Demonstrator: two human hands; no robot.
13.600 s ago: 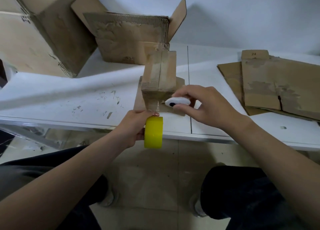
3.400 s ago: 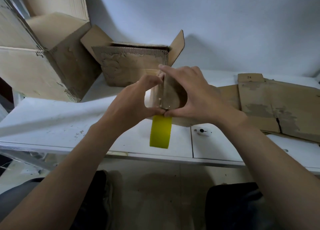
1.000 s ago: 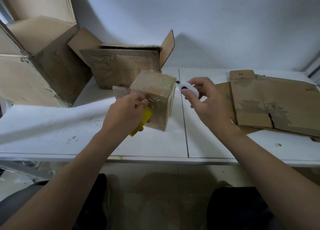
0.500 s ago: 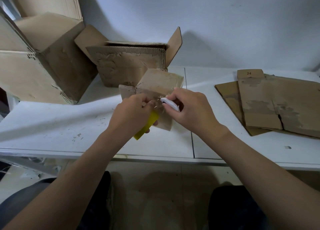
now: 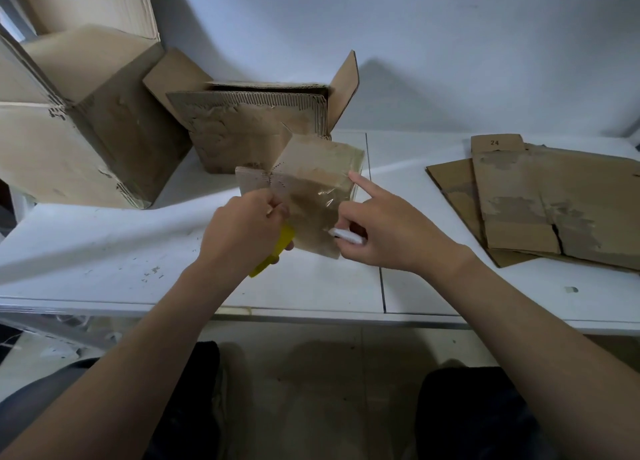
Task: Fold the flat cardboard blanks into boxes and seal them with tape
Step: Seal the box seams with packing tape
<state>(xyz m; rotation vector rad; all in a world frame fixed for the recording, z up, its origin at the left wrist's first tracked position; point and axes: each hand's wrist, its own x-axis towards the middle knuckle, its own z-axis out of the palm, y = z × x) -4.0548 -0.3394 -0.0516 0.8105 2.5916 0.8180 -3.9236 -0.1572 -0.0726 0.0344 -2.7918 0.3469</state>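
Since half a second earlier, my cutter (image 5: 346,236) had slid to the lower right of the box (image 5: 318,196). Box tilted above table (image 5: 104,245). Left hand (image 5: 242,231) gripped its edge plus tape (image 5: 273,255); right hand (image 5: 388,231) gripped cutter, index extended. Risk: loose strip wrinkling, blade nicking thumb.

Small box (image 5: 322,182) at frame centre, over the bench (image 5: 104,245).
The left hand (image 5: 242,231) holds the tape roll (image 5: 273,255) at its left edge, and the right hand (image 5: 388,231) holds the cutter (image 5: 346,235) at its right. Behind it stands an open box (image 5: 249,127). A large box (image 5: 86,130) fills the upper left. Flat blanks (image 5: 554,200) lie stacked on the bench at right.
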